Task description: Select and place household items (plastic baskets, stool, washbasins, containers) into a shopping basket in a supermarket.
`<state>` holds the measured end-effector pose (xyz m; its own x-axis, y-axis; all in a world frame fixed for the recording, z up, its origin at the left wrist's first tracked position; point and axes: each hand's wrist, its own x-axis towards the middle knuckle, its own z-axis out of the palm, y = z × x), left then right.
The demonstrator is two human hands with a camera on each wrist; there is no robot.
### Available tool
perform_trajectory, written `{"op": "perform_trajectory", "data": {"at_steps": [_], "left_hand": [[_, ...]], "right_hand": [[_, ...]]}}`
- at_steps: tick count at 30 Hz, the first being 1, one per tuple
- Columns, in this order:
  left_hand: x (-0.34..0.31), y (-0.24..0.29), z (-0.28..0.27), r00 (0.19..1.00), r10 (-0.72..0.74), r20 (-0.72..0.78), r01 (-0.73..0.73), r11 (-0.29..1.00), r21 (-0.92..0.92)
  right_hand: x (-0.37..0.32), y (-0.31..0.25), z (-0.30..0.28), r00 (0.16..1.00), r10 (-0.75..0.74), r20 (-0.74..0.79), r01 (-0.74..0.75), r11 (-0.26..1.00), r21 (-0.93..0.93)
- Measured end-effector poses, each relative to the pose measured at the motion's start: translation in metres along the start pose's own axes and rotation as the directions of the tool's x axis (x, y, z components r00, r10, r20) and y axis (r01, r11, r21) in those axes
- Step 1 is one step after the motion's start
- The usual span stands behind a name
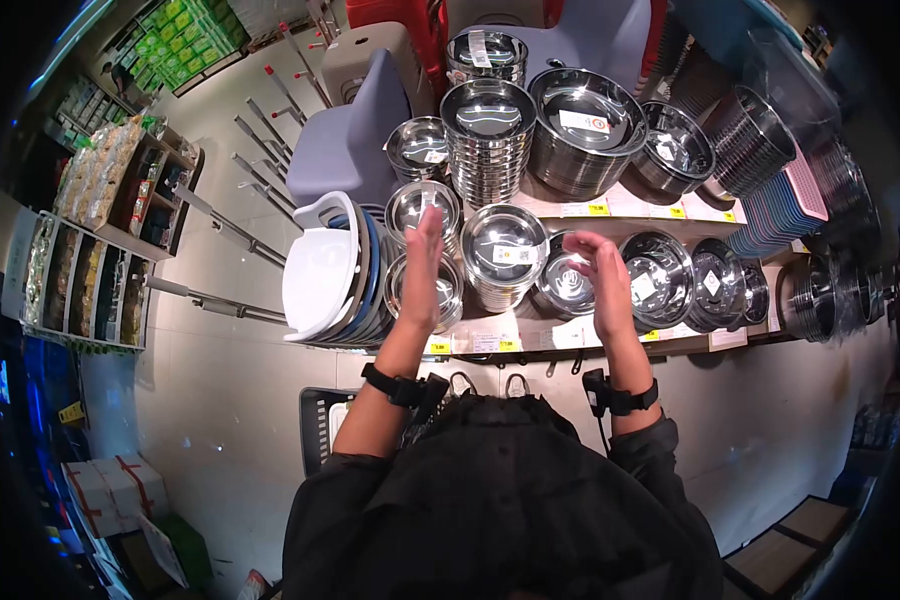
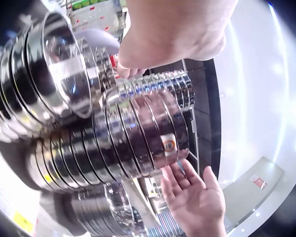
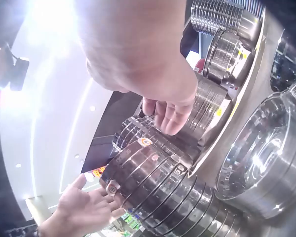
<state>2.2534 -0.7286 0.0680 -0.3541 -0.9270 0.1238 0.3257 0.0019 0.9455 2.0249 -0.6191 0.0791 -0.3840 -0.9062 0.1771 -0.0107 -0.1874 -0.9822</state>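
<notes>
A tall stack of steel basins (image 1: 505,245), with a white label inside the top one, stands between my two raised hands on the lower shelf. My left hand (image 1: 423,270) is upright at the stack's left, fingers straight and palm turned inward. On the other side, my right hand (image 1: 607,285) is held with its fingers loosely bent toward the stack. Neither hand grips anything. In the left wrist view the basin stack (image 2: 133,136) lies across the picture, with the right hand (image 2: 195,200) palm up near its end. The right wrist view shows the left hand (image 3: 89,205) beside the stack's rim.
More steel basins (image 1: 655,275) line the lower shelf to the right. Larger ones (image 1: 585,130) and a tall stack (image 1: 487,130) fill the upper shelf. White plastic stools (image 1: 320,270) stand left; pink and blue baskets (image 1: 785,205) sit right. A dark shopping basket (image 1: 315,430) is below.
</notes>
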Motion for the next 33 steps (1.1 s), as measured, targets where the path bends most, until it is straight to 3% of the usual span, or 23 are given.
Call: {"op": "perform_trajectory", "data": {"at_steps": [4,6,9,17,25,31,33], "left_hand": [[0.017,-0.019,0.029,0.991,-0.123,-0.049,0.116,0.986,-0.119],[0.021,-0.030,0.030,0.986,-0.151,-0.069,0.137,0.975,-0.172],[0.022,-0.036,0.028,0.973,-0.225,-0.047,0.210,0.954,-0.213],[0.022,-0.034,0.033,0.975,-0.210,-0.069,0.192,0.959,-0.210],[0.020,-0.024,0.040,0.969,-0.227,-0.093,0.198,0.948,-0.247],[0.021,-0.024,0.036,0.972,-0.234,-0.040,0.223,0.959,-0.177],[0.018,-0.021,0.036,0.981,-0.152,-0.122,0.139,0.984,-0.107]], "right_hand": [[0.025,0.012,0.024,0.991,0.112,0.075,-0.118,0.990,0.076],[0.033,0.019,0.037,0.987,0.056,0.150,-0.066,0.996,0.063],[0.036,0.033,0.044,0.979,0.117,0.166,-0.131,0.989,0.073],[0.039,0.043,0.046,0.952,0.185,0.243,-0.237,0.949,0.206],[0.038,0.047,0.048,0.959,0.168,0.227,-0.225,0.940,0.255],[0.038,0.044,0.045,0.953,0.175,0.246,-0.245,0.924,0.292],[0.038,0.041,0.045,0.952,0.184,0.247,-0.255,0.919,0.300]]}}
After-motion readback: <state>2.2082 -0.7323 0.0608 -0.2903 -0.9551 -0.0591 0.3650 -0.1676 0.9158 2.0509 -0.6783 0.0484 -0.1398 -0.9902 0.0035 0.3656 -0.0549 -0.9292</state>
